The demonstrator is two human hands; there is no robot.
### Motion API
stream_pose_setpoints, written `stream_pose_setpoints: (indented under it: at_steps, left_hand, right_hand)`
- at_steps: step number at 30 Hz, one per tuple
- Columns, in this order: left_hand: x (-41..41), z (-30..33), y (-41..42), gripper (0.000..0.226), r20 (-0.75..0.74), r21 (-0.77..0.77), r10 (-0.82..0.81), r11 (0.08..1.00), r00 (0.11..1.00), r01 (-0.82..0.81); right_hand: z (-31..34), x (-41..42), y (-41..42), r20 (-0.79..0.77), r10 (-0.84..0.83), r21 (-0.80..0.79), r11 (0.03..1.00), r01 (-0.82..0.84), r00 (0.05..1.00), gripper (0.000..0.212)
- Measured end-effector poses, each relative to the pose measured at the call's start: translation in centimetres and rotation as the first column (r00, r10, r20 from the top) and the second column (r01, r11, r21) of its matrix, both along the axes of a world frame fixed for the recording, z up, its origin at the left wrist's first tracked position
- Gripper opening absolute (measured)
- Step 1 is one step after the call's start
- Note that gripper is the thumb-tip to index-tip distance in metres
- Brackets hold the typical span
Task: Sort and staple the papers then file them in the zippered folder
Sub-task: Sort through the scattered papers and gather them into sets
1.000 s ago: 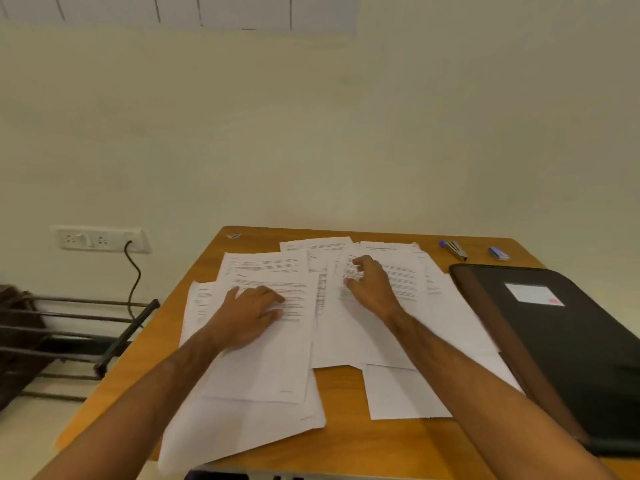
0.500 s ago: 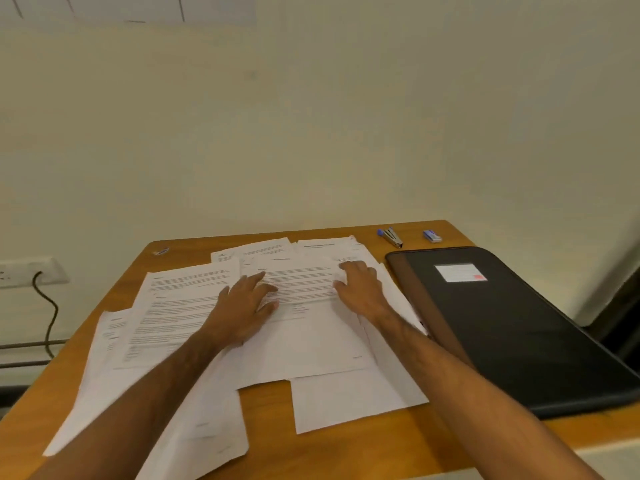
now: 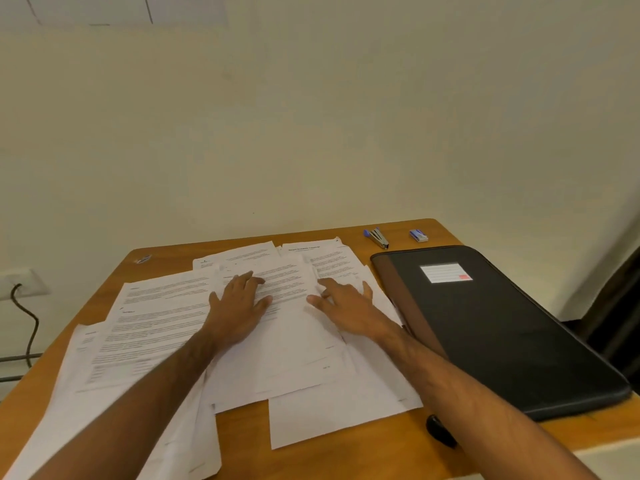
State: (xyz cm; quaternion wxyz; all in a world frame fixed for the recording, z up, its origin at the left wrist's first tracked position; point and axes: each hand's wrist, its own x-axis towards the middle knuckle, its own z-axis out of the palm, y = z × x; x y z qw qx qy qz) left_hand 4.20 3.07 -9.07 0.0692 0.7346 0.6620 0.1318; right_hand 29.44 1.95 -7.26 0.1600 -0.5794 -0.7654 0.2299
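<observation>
Several printed white papers (image 3: 159,327) lie spread and overlapping across the wooden table (image 3: 242,434). My left hand (image 3: 237,306) rests flat on the sheets near the middle, fingers apart. My right hand (image 3: 346,304) lies flat on a sheet just to its right, fingers spread. Neither hand holds anything. A black zippered folder (image 3: 502,327) with a white label lies shut on the right side of the table. A small stapler (image 3: 378,237) with a blue end sits at the far edge behind the folder.
A small blue box (image 3: 419,235) lies right of the stapler. A dark small object (image 3: 440,431) sits near the front edge beside my right forearm. A wall socket with a black cable (image 3: 24,317) is at the left. The wall stands right behind the table.
The view has swung left to right, so the table sits more centred. Both hands have slid sheets across the pile; my right hand has moved a little right of the top sheet.
</observation>
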Motion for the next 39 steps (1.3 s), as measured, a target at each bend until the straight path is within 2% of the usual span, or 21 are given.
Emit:
stream_pose_setpoints:
  at_steps: [2, 3, 6, 9, 12, 15, 20, 22, 27, 30, 34, 38, 39]
  left_hand:
    - [0.3, -0.1, 0.1, 0.050, -0.038, 0.025, -0.032, 0.999, 0.999, 0.033]
    - [0.4, -0.2, 0.1, 0.050, -0.075, 0.026, -0.050, 0.998, 0.996, 0.052]
    - [1.2, -0.1, 0.5, 0.049, -0.145, 0.007, -0.094, 0.995, 0.985, 0.096]
    - [1.7, -0.1, 1.2, 0.049, -0.116, 0.003, -0.146, 0.989, 0.983, 0.147]
    - [1.7, -0.3, 1.6, 0.055, -0.041, -0.070, -0.271, 0.961, 0.962, 0.268]
    - [1.3, -0.8, 1.5, 0.053, -0.054, -0.102, -0.346, 0.935, 0.937, 0.340]
    - [-0.2, 0.0, 1.0, 0.038, -0.080, 0.007, -0.357, 0.933, 0.931, 0.359]
    - [-0.8, 0.1, 0.7, 0.031, -0.083, 0.006, -0.334, 0.942, 0.939, 0.336]
    - [-1.9, -0.9, -0.3, 0.036, -0.070, 0.030, -0.356, 0.933, 0.932, 0.359]
    - [-1.8, -1.6, -1.0, 0.050, -0.042, 0.068, -0.338, 0.938, 0.940, 0.340]
    - [-1.5, -1.8, -1.7, 0.063, -0.016, 0.130, -0.288, 0.949, 0.957, 0.288]
    - [-1.3, -1.9, -1.9, 0.061, -0.018, 0.146, -0.279, 0.949, 0.960, 0.278]
    - [-1.3, -1.9, -1.9, 0.060, -0.001, 0.153, -0.280, 0.949, 0.960, 0.277]
  right_hand:
    - [0.0, 0.5, 0.5, -0.160, -0.019, 0.011, 1.000, 0.021, 0.987, 0.044]
    - [0.0, 0.9, 0.9, -0.181, -0.050, 0.051, 0.997, 0.060, 0.982, 0.039]
    - [0.1, 2.5, 2.5, -0.060, -0.160, 0.134, 0.977, 0.167, 0.985, 0.041]
    - [0.8, 3.4, 4.1, 0.039, -0.241, 0.061, 0.969, 0.239, 0.970, 0.052]
    - [0.6, 3.4, 4.9, 0.112, -0.216, -0.017, 0.975, 0.220, 0.970, 0.070]
    - [-0.1, 3.3, 5.0, 0.106, -0.200, 0.039, 0.980, 0.197, 0.974, 0.076]
    - [-0.3, 3.6, 4.6, 0.123, -0.204, 0.127, 0.974, 0.189, 0.971, 0.053]
    - [-0.4, 3.3, 4.5, 0.135, -0.217, 0.129, 0.971, 0.200, 0.967, 0.052]
    - [0.7, 3.0, 4.3, -0.115, -0.306, -0.053, 0.952, 0.301, 0.945, 0.061]
    - [1.2, 2.8, 3.8, -0.122, -0.313, -0.120, 0.947, 0.299, 0.942, 0.048]
    - [1.3, 2.6, 2.9, -0.078, -0.298, -0.064, 0.954, 0.294, 0.951, 0.041]
    - [1.6, 2.5, 2.8, -0.262, -0.323, -0.149, 0.945, 0.292, 0.909, 0.048]
    - [1.7, 2.1, 2.7, -0.266, -0.316, -0.152, 0.947, 0.284, 0.911, 0.051]
